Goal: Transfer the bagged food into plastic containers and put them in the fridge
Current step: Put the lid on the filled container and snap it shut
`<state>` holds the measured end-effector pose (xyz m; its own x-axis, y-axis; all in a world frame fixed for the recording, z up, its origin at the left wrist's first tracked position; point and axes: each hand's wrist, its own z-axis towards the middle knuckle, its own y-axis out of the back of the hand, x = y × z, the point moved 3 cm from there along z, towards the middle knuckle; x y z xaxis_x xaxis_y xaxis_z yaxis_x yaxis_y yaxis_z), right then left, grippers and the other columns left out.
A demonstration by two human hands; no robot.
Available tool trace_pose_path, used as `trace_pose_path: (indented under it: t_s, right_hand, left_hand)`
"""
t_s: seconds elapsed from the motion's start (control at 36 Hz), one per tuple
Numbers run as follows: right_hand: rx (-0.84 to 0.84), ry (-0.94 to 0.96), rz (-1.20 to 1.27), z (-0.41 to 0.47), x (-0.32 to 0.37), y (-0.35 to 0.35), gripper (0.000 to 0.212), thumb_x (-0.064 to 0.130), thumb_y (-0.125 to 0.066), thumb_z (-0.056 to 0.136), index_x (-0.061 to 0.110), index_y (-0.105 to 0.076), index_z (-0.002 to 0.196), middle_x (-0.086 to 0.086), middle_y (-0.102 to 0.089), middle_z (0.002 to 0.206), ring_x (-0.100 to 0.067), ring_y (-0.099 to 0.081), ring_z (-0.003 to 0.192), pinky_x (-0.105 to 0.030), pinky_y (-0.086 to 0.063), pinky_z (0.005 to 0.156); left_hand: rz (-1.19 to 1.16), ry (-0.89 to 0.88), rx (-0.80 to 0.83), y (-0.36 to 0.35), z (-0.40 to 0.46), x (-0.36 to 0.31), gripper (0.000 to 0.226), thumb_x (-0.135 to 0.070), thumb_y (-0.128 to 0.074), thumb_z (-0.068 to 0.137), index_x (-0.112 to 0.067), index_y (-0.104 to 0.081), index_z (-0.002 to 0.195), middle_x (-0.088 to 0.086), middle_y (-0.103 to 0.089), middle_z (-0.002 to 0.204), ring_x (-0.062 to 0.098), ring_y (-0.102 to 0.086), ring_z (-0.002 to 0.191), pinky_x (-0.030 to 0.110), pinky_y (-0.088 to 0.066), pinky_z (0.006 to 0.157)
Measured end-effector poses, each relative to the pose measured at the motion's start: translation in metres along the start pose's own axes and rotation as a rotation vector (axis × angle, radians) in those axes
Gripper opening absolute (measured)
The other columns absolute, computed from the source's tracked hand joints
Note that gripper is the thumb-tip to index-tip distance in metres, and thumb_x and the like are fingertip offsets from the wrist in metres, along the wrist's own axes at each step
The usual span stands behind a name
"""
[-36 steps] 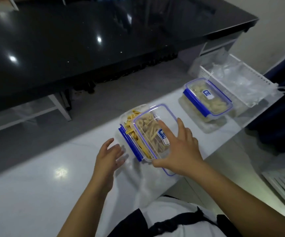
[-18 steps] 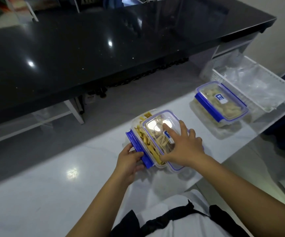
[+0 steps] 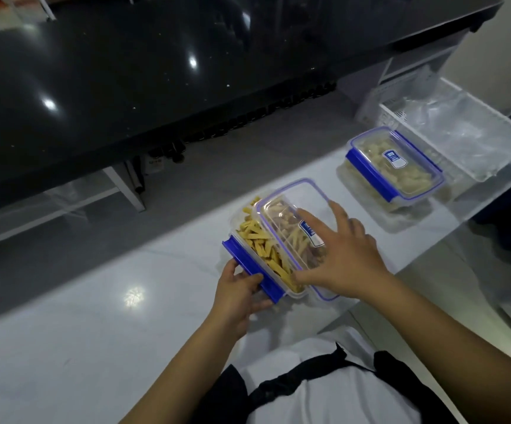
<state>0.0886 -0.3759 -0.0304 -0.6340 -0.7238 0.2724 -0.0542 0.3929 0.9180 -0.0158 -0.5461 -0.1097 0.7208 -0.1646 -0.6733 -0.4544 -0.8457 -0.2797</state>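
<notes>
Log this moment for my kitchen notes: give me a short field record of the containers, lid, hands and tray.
near container: holds yellow sticks, lid askew, partly uncovered
lid: clear, blue rim, not seated
left hand: grips blue clip on container's side
right hand: flat on lid
far container: filled, lid on
tray: white, holds clear plastic bags
surface: white counter

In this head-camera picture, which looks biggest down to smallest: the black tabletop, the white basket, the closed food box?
1. black tabletop, by far.
2. white basket.
3. closed food box, though it lies nearer the camera than the basket, so the gap is unsure.
</notes>
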Motion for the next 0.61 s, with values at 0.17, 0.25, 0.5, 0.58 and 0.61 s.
trace_pose_path:
  t_s: [0.17,0.25,0.5,0.58,0.61]
  right_hand:
    - [0.110,-0.009,-0.141,-0.032,-0.018,-0.020,0.115,0.084,-0.053,0.052,0.061,0.009,0.147,0.006,0.021,0.162,-0.039,-0.008,0.146,-0.053,-0.025,0.113]
    - [0.113,-0.017,-0.173,-0.043,-0.026,-0.030,0.115,0.081,-0.057,0.057,0.063,0.016,0.144,0.005,0.026,0.161,-0.040,-0.005,0.146,-0.053,-0.023,0.114]
    - [0.109,-0.065,-0.149,-0.029,-0.021,-0.035,0.116,0.087,-0.051,0.051,0.061,0.014,0.144,0.004,0.026,0.160,-0.045,-0.003,0.146,-0.059,-0.021,0.113]
    - [0.130,-0.052,-0.123,-0.007,-0.007,-0.031,0.117,0.087,-0.055,0.051,0.059,0.008,0.146,0.001,0.020,0.163,-0.047,-0.004,0.145,-0.062,-0.023,0.112]
    - [0.140,-0.047,-0.111,-0.002,-0.003,-0.030,0.117,0.085,-0.058,0.052,0.059,0.007,0.147,0.001,0.018,0.163,-0.048,-0.004,0.145,-0.063,-0.022,0.112]
  left_hand:
    - [-0.021,0.021,0.012,-0.002,-0.002,0.002,0.045,0.002,-0.059,0.096,-0.027,-0.054,0.130,0.017,-0.071,0.118,0.033,-0.075,0.097,0.043,-0.061,0.063]
    - [-0.037,0.027,0.016,-0.003,-0.002,0.002,0.046,0.003,-0.059,0.095,-0.026,-0.054,0.130,0.018,-0.070,0.118,0.034,-0.075,0.098,0.045,-0.062,0.064]
    - [-0.025,0.015,0.014,-0.004,-0.005,0.002,0.044,0.002,-0.057,0.097,-0.027,-0.054,0.130,0.015,-0.073,0.115,0.032,-0.075,0.096,0.045,-0.062,0.065]
    - [-0.014,0.010,-0.008,-0.005,-0.006,0.002,0.046,0.001,-0.058,0.097,-0.027,-0.053,0.134,0.013,-0.072,0.116,0.032,-0.075,0.098,0.047,-0.062,0.067]
    - [-0.015,0.008,-0.011,-0.005,-0.006,0.002,0.046,0.000,-0.058,0.097,-0.027,-0.053,0.134,0.012,-0.072,0.116,0.031,-0.075,0.098,0.047,-0.062,0.068]
